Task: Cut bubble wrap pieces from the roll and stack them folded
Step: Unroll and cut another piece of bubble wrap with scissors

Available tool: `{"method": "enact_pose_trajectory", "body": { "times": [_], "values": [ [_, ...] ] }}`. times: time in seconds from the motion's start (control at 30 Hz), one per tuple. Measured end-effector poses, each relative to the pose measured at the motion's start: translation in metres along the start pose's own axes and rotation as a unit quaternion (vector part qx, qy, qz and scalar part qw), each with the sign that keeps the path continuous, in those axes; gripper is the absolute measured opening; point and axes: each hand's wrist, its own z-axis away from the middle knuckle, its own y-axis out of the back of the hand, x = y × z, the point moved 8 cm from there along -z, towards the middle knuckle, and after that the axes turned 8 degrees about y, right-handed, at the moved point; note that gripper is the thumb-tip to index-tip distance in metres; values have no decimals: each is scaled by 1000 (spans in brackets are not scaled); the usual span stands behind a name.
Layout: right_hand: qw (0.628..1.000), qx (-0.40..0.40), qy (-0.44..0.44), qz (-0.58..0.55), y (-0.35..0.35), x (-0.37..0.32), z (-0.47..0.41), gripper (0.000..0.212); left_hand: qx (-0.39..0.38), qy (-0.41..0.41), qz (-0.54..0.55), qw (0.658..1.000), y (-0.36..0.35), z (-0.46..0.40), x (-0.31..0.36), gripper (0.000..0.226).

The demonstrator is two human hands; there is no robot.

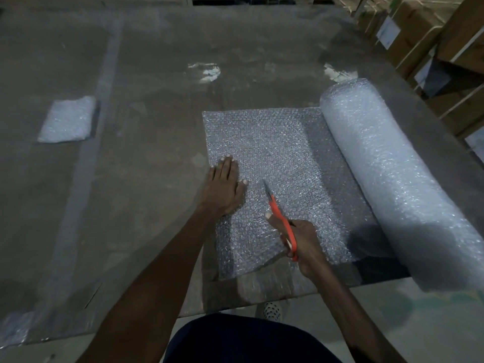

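A thick roll of bubble wrap (398, 174) lies along the table's right side, with a sheet (275, 148) unrolled from it toward the left. My left hand (224, 191) presses flat on the sheet's left edge, fingers spread. My right hand (303, 244) grips orange-handled scissors (281, 221), whose blades point away from me into the sheet. A cut runs from the near edge up to the blades. A folded piece of bubble wrap (68, 119) rests far left on the table.
The table (157, 100) is wide, grey and covered in clear film. Its front edge runs just in front of my body. Cardboard boxes (424, 30) stand stacked at the back right, beyond the roll.
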Motion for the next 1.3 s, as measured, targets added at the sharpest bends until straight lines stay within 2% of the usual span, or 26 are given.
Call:
{"method": "enact_pose_trajectory", "body": {
  "times": [0.2, 0.47, 0.93, 1.3],
  "values": [
    [1000, 1, 3, 0, -7, -12, -8, 44, -1, 1, 0, 1000, -1, 0, -1, 77],
    [1000, 3, 7, -6, -6, -7, -6, 41, 8, -2, 3, 1000, -4, -2, -2, 71],
    [1000, 0, 25, -6, -11, -13, -24, 39, 13, -2, 13, 1000, -6, -3, -4, 75],
    [1000, 1, 11, -2, -18, -24, -38, 44, 11, -1, 8, 1000, -6, -4, -3, 69]
  ]
}}
